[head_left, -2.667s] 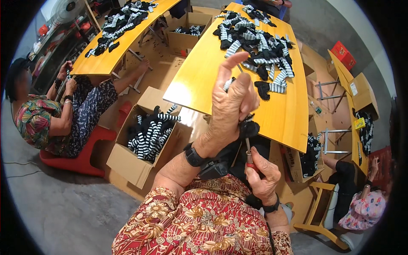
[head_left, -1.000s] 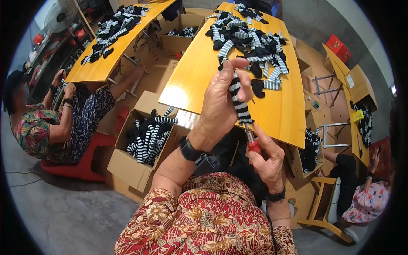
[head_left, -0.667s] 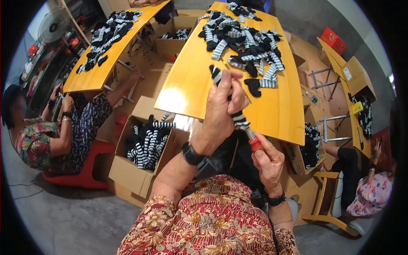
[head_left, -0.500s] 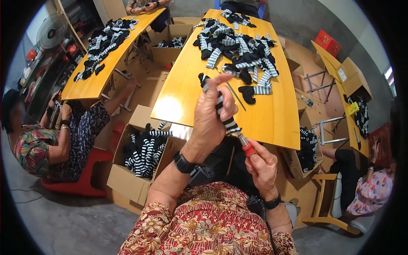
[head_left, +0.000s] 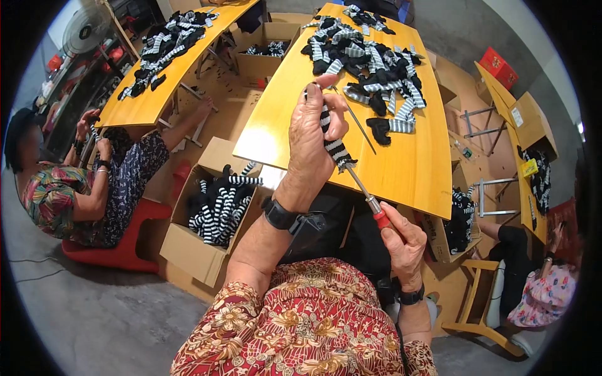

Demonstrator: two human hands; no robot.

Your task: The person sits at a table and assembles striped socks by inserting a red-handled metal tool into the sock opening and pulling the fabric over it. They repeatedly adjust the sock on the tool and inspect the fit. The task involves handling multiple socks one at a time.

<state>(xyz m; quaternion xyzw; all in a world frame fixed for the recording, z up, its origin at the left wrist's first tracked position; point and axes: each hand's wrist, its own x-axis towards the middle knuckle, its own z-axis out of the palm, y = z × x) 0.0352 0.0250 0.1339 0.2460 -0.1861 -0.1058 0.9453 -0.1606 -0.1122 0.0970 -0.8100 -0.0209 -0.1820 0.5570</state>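
My left hand (head_left: 308,139) is closed around a black-and-white striped knit tube (head_left: 338,153), sock-like in shape, held up over the table's near edge. Its upper end is partly hidden by my fingers and thumb. In my right hand (head_left: 404,243), lower and to the right, is a red-handled metal rod (head_left: 375,205) resembling a screwdriver. The rod's shaft slants up to the left into the lower opening of the tube; its tip is hidden inside. Past my hands, a pile of grey-striped and black knit pieces (head_left: 370,66) lies on the yellow table (head_left: 276,119).
A thin dark rod (head_left: 357,125) lies on the table. Cardboard boxes of striped knits stand at left (head_left: 204,276) and right (head_left: 439,241). One person (head_left: 69,203) sits at the left on a red stool (head_left: 119,247); another (head_left: 545,291) sits at the right.
My right hand has drawn back down and right, so more of the metal shaft shows outside the tube. My left hand keeps its hold. The whole view has shifted slightly.
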